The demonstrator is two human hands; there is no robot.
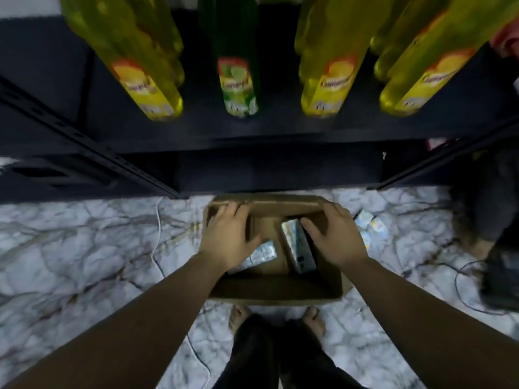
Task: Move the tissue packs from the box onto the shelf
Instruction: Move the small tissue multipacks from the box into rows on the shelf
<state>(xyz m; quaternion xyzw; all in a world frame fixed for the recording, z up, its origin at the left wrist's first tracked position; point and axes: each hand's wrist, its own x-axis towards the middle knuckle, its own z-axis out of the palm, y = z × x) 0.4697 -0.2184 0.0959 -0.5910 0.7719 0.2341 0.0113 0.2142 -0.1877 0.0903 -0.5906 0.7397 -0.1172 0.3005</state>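
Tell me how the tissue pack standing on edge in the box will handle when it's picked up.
The tissue pack looks film-wrapped and glossy, so it is probably somewhat slippery. It is likely light and soft, giving under a squeeze rather than breaking. It leans on its narrow edge inside the cardboard box, so a nudge from the right hand may topple it flat.

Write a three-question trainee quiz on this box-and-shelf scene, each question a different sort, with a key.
1. True or false: both hands, left hand and right hand, reach into the cardboard box.
2. Multiple choice: the bottles on the black shelf are A) all green, B) one green bottle among yellow ones, C) all red.
3. Fill in: besides the tissue pack in the box by the right hand, more packs lie on the ____ to the box's right.

Key: 1 true; 2 B; 3 floor.
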